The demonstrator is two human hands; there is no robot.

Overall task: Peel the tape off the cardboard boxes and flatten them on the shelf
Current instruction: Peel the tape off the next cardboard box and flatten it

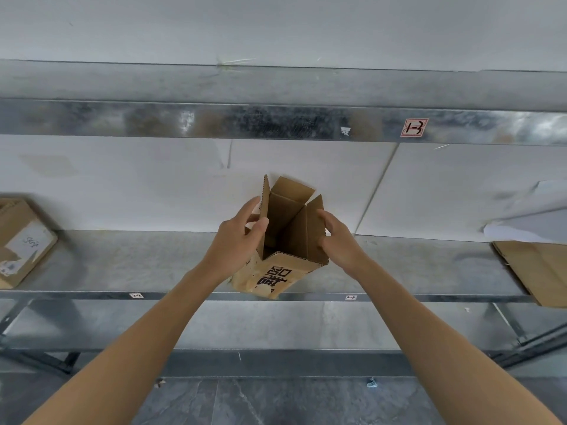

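While the open-flapped cardboard box tilts above the shelf, left hand pinches one flap, right hand clasps another.

Arms stretched forward, left hand gripping cardboard box, right hand pinching its opposite flap

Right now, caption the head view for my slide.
Left hand and right hand hold an open box at the shelf, flaps up; second box left, flat cardboard right.
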